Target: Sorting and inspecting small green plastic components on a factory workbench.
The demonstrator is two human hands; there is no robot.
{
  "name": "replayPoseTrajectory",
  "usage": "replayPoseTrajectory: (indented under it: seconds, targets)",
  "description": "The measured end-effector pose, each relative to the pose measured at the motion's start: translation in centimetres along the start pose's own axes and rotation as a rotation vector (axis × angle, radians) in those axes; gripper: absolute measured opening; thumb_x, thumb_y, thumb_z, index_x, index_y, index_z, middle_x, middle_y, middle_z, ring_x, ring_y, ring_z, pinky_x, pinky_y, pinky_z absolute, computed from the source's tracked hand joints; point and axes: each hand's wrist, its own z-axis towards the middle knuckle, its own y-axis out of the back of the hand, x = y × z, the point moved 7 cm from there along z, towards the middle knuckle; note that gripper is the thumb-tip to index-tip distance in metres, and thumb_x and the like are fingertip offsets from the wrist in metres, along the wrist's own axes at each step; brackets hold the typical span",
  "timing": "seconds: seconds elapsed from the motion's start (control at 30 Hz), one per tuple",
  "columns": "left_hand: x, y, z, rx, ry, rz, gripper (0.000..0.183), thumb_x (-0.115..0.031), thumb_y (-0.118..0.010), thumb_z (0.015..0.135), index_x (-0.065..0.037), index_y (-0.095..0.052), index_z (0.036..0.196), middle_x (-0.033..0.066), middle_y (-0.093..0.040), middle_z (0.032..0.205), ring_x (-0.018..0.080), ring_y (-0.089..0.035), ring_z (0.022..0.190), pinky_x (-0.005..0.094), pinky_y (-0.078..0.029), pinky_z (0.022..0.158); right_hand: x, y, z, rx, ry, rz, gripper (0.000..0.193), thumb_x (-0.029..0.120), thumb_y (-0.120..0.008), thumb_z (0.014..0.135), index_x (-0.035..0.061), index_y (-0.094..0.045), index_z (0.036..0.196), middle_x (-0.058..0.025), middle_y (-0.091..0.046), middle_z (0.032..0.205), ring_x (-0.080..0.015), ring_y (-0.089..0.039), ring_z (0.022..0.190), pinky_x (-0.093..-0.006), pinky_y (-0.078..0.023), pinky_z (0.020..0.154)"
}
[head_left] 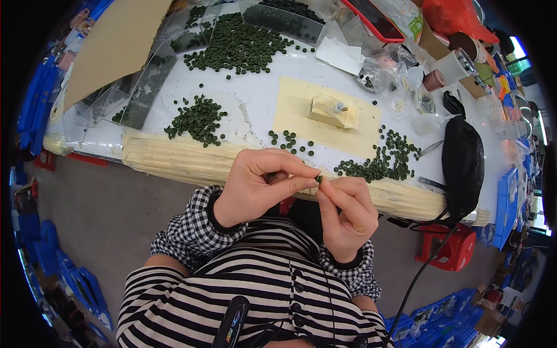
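Note:
Between the thumb and forefinger of my left hand (261, 182) is pinched a small dark green round piece (319, 179). My right hand (348, 214) meets it from the other side, its fingertips closed against the same piece. Both hands are just off the table's near edge. Past them lie a few loose green pieces (290, 141), a bigger pile (198, 120) to the left and a scattered heap (386, 159) to the right. A taped block with a small peg (333, 110) stands on a cream sheet (296, 95) beyond my hands.
A large spread of green pieces (235, 46) covers the far left, beside clear plastic trays (152, 87) and cardboard (113, 49). At right are a black pouch (462, 165), tweezers (430, 148) and a red-cased phone (376, 20). Cream padding (174, 156) lines the near edge; a red stool (447, 246) stands below.

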Motion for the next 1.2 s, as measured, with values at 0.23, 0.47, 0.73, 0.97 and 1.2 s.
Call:
replayPoseTrajectory:
  seconds: [0.23, 0.47, 0.73, 0.97, 1.2]
  targets:
    - [-0.3, 0.3, -0.1, -0.017, 0.082, 0.183, 0.014, -0.004, -0.073, 0.081, -0.002, -0.072, 0.094, -0.0003, -0.062, 0.075, 0.0008, -0.038, 0.053, 0.0188, -0.029, 0.048, -0.1, 0.4, -0.3, 0.017, 0.013, -0.1, 0.028, -0.009, -0.074, 0.07, 0.0013, -0.072, 0.097, -0.0061, -0.063, 0.078, -0.0193, -0.057, 0.069, -0.0285, -0.044, 0.063]
    - [-0.8, 4.6, -0.2, -0.172, 0.023, 0.797, 0.015, -0.004, -0.073, 0.076, -0.002, -0.071, 0.091, -0.0012, -0.032, 0.057, 0.0085, -0.034, 0.052, 0.0275, -0.027, 0.049, -1.6, 2.4, -0.7, -0.033, -0.072, -0.207, 0.025, -0.008, -0.072, 0.073, -0.0002, -0.072, 0.096, -0.0082, -0.063, 0.081, -0.0209, -0.057, 0.073, -0.0287, -0.047, 0.066]
    - [-1.0, 3.9, 0.3, -0.128, -0.033, 0.902, 0.013, -0.008, -0.071, 0.078, -0.003, -0.071, 0.09, 0.0071, -0.045, 0.06, 0.0185, -0.043, 0.052, 0.0311, -0.034, 0.05, -1.9, 2.4, -0.7, -0.007, -0.075, -0.203, 0.024, -0.008, -0.072, 0.074, 0.0001, -0.072, 0.097, -0.0082, -0.063, 0.081, -0.021, -0.057, 0.074, -0.0292, -0.046, 0.067]
    - [-1.5, 5.3, 1.4, -0.18, -0.04, 1.058, 0.014, -0.009, -0.071, 0.078, -0.004, -0.071, 0.09, 0.0092, -0.051, 0.062, 0.0221, -0.05, 0.055, 0.0331, -0.039, 0.052, -2.3, 2.9, -0.5, -0.002, -0.086, -0.216, 0.024, -0.008, -0.072, 0.074, 0.0001, -0.072, 0.096, -0.0082, -0.062, 0.081, -0.0213, -0.057, 0.074, -0.0296, -0.046, 0.068]
    - [-0.6, 5.8, 1.7, -0.156, -0.159, 1.068, 0.017, -0.007, -0.069, 0.079, -0.004, -0.071, 0.096, 0.0068, -0.045, 0.057, 0.0194, -0.048, 0.051, 0.031, -0.04, 0.053, -2.9, 3.2, -0.1, 0.016, -0.092, -0.218, 0.024, -0.008, -0.07, 0.074, 0.0008, -0.073, 0.097, -0.0077, -0.062, 0.08, -0.021, -0.057, 0.074, -0.0293, -0.046, 0.068]
